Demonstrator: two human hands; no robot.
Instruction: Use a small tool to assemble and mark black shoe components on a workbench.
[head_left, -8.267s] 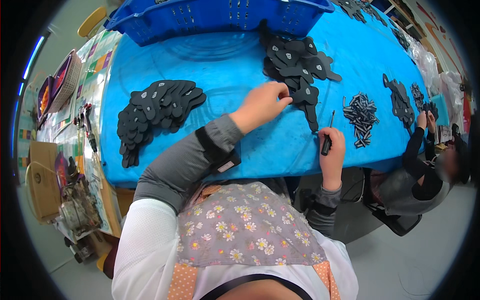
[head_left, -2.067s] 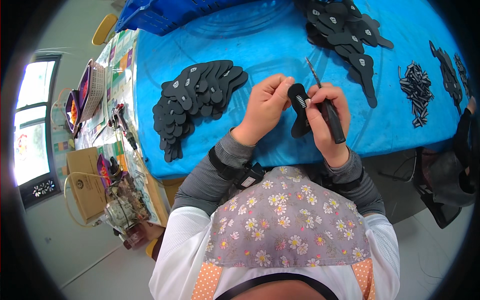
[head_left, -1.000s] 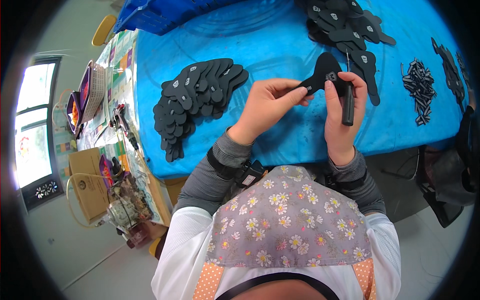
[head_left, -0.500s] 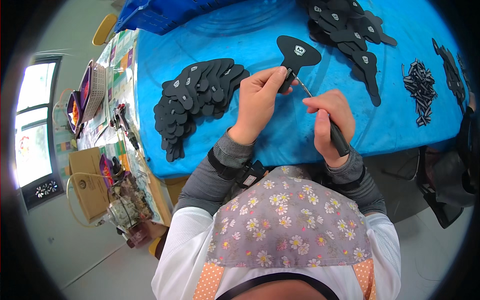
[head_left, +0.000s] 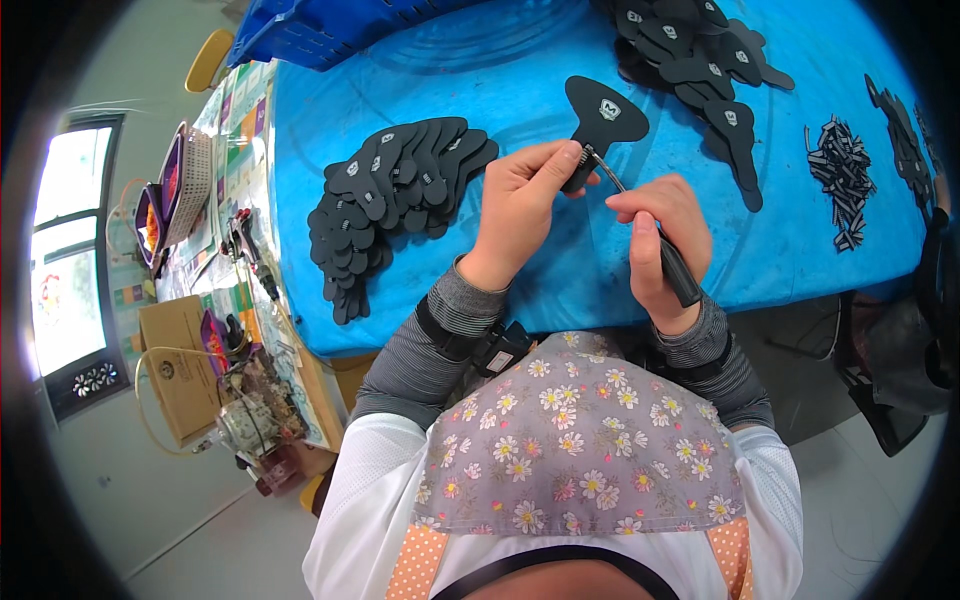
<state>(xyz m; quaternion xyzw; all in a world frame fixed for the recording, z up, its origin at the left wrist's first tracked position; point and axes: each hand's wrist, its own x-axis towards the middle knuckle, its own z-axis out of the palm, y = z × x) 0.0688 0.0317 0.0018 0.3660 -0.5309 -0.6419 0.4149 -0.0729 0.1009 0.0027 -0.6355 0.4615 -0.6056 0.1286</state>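
My left hand (head_left: 518, 210) pinches the narrow stem of a flat black flared piece (head_left: 612, 128) between thumb and fingers. A pale shield mark is on the wide end, which points away from me. Light ridges or stitches show on the stem beside my thumb. My right hand (head_left: 672, 225) is closed round a black-handled tool (head_left: 679, 272) with a thin metal shaft. The tip of the shaft meets the stem just right of my left thumb; whether it presses in I cannot tell.
Overlapping black pieces (head_left: 400, 175) lie left on the blue-covered table (head_left: 420, 280); another heap (head_left: 700, 75) lies far right. Small black-and-white strips (head_left: 842, 175) are piled farther right. A blue crate (head_left: 330, 30) stands at the back. Another person's hand (head_left: 943, 195) shows at the right edge.
The flared piece has shifted slightly right and tilted with my left hand. My right hand and the tool have barely moved.
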